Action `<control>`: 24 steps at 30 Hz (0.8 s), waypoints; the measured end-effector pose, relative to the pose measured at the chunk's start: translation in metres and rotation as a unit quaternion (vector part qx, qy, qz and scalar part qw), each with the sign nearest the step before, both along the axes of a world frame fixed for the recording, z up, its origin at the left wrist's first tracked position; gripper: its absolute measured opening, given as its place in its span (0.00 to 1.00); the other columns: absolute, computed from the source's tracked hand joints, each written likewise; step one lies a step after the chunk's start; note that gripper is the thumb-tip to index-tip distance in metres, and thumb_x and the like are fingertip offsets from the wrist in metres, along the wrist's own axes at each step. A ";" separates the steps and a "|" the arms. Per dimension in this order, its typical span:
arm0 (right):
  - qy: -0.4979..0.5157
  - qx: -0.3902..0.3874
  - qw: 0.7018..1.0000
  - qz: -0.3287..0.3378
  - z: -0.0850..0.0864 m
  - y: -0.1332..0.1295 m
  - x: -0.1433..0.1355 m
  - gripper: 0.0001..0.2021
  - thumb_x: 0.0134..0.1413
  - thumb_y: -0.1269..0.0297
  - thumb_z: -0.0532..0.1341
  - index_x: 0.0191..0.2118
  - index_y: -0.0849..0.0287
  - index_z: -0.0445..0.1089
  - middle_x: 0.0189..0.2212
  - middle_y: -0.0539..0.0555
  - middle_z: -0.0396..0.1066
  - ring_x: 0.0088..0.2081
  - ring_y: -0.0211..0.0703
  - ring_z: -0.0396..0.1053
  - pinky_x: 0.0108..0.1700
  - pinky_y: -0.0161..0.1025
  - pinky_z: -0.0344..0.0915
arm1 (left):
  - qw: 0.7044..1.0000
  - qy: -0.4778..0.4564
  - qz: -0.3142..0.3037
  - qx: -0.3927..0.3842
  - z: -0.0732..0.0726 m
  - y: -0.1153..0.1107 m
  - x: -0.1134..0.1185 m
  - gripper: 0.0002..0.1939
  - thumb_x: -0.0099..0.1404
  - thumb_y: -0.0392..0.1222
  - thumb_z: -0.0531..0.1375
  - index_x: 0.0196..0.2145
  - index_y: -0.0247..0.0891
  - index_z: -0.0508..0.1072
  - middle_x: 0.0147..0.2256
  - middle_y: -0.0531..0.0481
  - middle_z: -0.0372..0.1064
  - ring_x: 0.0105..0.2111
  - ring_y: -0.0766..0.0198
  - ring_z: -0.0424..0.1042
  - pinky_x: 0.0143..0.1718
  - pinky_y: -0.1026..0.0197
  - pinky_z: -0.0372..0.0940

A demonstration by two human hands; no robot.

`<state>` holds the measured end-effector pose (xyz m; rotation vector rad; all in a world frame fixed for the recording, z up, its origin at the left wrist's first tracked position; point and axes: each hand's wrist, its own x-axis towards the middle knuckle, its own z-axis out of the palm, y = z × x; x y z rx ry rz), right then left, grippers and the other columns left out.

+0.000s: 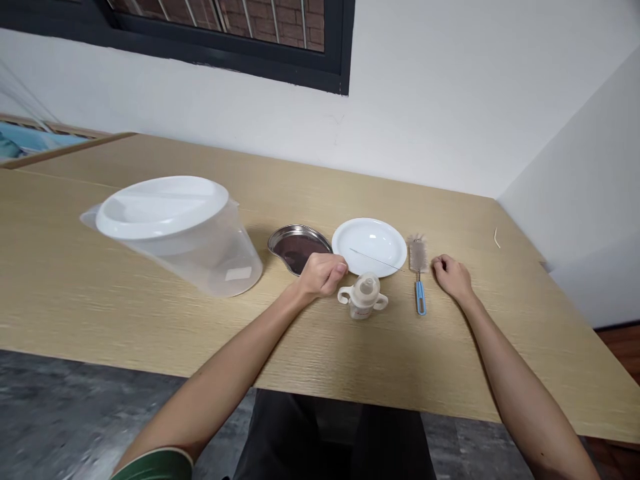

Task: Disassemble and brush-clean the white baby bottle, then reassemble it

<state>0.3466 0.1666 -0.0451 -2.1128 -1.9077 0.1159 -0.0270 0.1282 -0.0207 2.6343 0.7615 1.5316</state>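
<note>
My left hand (324, 273) is closed in a fist at the near edge of a kidney-shaped metal dish (295, 247), with nothing visible in it. Just right of it stands a small baby bottle (364, 297) with two white handles and a clear cap over its teat. Behind the bottle is a white oval plate (343, 237), with a thin wire-like rod (377, 260) lying across it. My right hand (451, 275) rests on the table, also curled shut, beside a bottle brush (419, 273) with a blue handle.
A large translucent pitcher (200, 253) with a white lid stands at left on the wooden table (320, 360). A small bent pale tube (497, 238) lies at far right. White walls (425, 100) and a dark-framed window (280, 70) bound the back.
</note>
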 end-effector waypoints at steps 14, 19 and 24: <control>0.007 0.005 1.000 0.004 0.001 -0.001 -0.001 0.18 0.64 0.58 0.49 0.42 0.57 0.75 0.39 0.57 0.77 0.38 0.48 0.71 0.35 0.37 0.56 | 1.000 0.005 -0.005 0.001 0.000 0.000 0.001 0.23 0.75 0.42 0.42 0.26 0.37 0.68 0.21 0.50 0.68 0.20 0.68 0.65 0.23 0.65 0.57; 0.008 0.002 1.000 0.004 0.002 -0.002 -0.001 0.17 0.64 0.58 0.49 0.41 0.56 0.75 0.38 0.57 0.77 0.39 0.48 0.71 0.36 0.37 0.56 | 1.000 0.002 -0.004 -0.003 0.000 0.001 0.000 0.24 0.75 0.42 0.42 0.25 0.37 0.67 0.21 0.51 0.67 0.20 0.68 0.64 0.23 0.65 0.57; 0.006 0.006 1.000 0.009 0.001 -0.001 -0.001 0.17 0.64 0.58 0.49 0.40 0.56 0.74 0.38 0.57 0.77 0.39 0.48 0.71 0.36 0.37 0.55 | 1.000 -0.002 -0.004 0.001 0.001 0.001 -0.001 0.23 0.75 0.41 0.42 0.26 0.36 0.68 0.21 0.51 0.67 0.20 0.68 0.64 0.23 0.64 0.57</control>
